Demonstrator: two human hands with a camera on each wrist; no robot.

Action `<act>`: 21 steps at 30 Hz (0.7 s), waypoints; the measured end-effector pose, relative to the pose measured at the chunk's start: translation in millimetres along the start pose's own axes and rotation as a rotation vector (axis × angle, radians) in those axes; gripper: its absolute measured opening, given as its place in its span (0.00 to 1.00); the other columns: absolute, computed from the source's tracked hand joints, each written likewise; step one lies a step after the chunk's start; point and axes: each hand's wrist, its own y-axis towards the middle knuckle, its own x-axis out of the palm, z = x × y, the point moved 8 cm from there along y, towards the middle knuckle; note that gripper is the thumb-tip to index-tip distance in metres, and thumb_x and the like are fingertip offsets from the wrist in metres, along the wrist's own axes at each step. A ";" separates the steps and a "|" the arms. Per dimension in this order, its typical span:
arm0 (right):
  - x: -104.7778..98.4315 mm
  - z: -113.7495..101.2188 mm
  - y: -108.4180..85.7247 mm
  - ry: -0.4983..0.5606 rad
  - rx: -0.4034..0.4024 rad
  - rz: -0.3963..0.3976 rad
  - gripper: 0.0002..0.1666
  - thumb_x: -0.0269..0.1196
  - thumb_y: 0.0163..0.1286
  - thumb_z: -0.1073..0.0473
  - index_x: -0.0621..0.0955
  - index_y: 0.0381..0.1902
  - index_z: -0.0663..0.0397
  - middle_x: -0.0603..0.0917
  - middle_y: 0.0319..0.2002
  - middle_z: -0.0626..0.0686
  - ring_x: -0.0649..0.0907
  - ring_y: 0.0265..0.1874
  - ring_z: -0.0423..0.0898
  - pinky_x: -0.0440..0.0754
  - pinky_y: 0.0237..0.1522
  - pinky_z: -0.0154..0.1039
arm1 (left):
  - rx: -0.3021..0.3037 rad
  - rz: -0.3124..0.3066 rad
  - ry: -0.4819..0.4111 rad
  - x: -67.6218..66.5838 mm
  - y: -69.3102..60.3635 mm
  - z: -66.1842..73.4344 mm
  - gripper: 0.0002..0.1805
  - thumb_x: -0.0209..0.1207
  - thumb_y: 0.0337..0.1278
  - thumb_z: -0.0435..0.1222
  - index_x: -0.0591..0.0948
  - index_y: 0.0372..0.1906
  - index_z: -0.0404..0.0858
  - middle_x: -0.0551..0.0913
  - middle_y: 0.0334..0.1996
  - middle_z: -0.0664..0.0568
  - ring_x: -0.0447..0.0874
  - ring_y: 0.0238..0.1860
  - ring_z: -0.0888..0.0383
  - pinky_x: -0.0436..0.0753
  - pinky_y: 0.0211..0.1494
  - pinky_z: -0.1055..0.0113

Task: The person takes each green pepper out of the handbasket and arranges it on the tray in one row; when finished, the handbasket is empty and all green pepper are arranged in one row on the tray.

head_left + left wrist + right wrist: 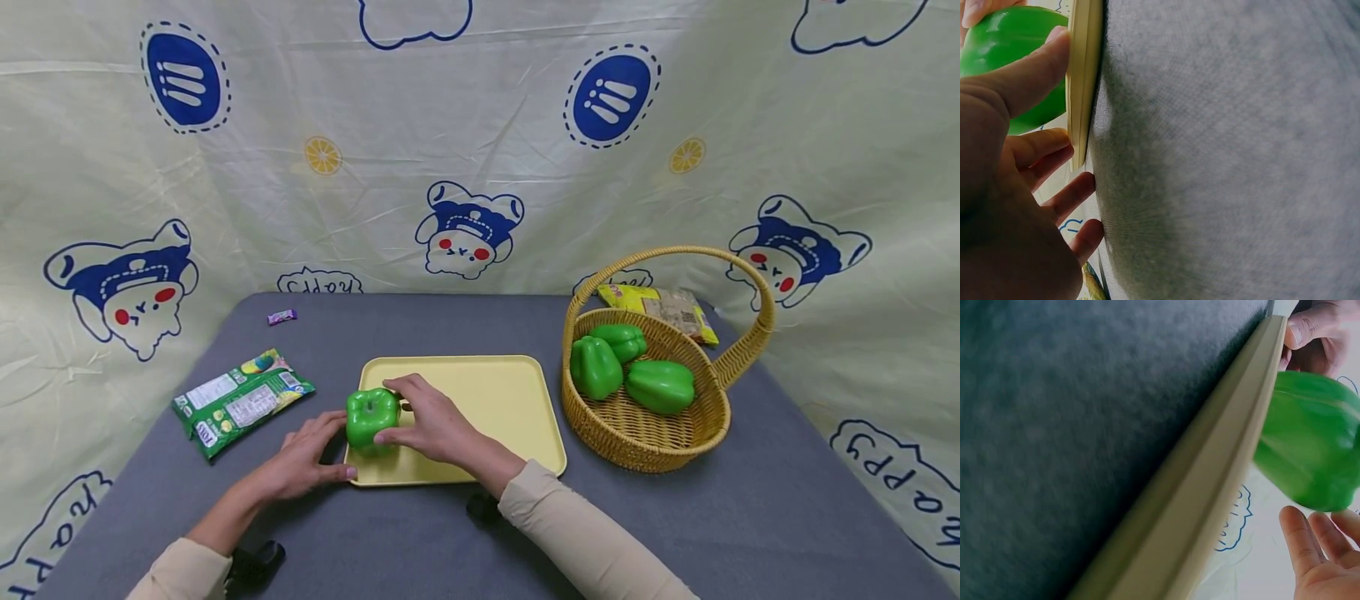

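Observation:
A green bell pepper (372,417) stands stem up on the left part of a pale yellow tray (480,400). My right hand (435,421) is at the pepper's right side, thumb near its front and forefinger near its back; in the right wrist view its fairly straight fingers (1300,540) are close to the pepper (1313,444), and contact is unclear. My left hand (303,458) lies at the tray's left edge, fingers spread. In the left wrist view, the left thumb (1041,65) reaches the tray's rim (1084,81) in front of the pepper (1019,44).
At right stands a wicker basket (622,437) with a tall handle, holding three green bell peppers (660,386). Behind it lies a yellow snack bag (678,312). A green packet (243,400) lies left of the tray, and a small purple wrapped sweet (282,317) farther back. Grey cloth covers the table.

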 end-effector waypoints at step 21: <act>-18.9 5.4 -6.0 0.033 0.018 0.013 0.46 0.70 0.53 0.42 0.68 0.66 0.51 0.74 0.59 0.53 0.79 0.55 0.51 0.78 0.53 0.40 | 0.012 0.004 -0.011 -0.3 -0.9 0.9 0.40 0.65 0.48 0.52 0.69 0.64 0.35 0.67 0.64 0.38 0.63 0.63 0.37 0.61 0.54 0.37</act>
